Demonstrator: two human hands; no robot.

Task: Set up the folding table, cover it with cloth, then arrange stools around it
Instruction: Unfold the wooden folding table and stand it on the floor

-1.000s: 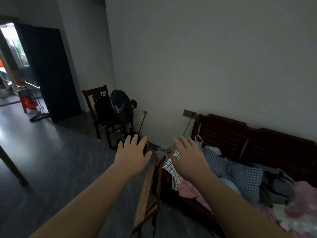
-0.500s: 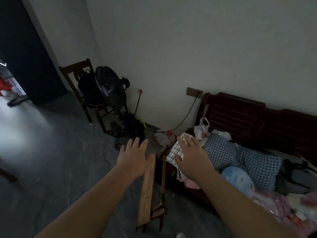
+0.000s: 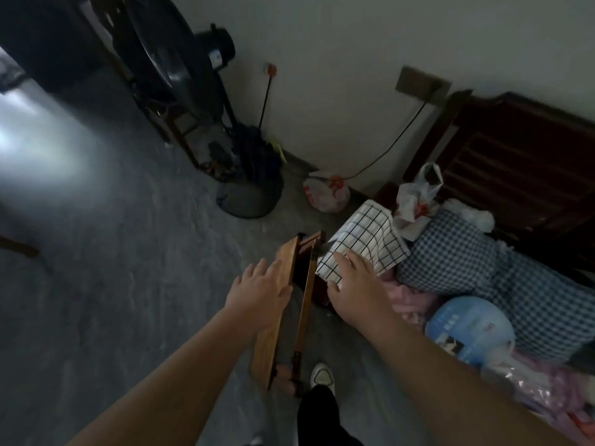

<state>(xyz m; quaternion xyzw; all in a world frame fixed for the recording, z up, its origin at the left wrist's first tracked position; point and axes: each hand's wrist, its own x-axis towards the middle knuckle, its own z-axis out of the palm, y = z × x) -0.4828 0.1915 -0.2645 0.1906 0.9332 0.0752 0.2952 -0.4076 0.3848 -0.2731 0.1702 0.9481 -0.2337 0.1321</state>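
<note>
A folded wooden table (image 3: 283, 304) stands on its edge on the grey floor, leaning beside a dark wooden bench. My left hand (image 3: 257, 292) hovers over its left board with fingers spread and straight; whether it touches the wood I cannot tell. My right hand (image 3: 351, 289) reaches over the table's right side, fingers straight, its tips at the lower edge of a white cloth with a black grid (image 3: 367, 243) that lies on the bench's end. No stools are in sight.
The dark wooden bench (image 3: 515, 149) is piled with a blue checked pillow (image 3: 476, 265), a blue round fan, pink fabric and plastic bags. A black standing fan (image 3: 180, 69), a wooden chair and a bag stand by the wall at upper left. My white shoe (image 3: 322, 375) is beside the table's foot.
The view has tilted down and come closer. Both hands have dropped toward the folded table; the right hand now reaches the grid cloth's edge.
</note>
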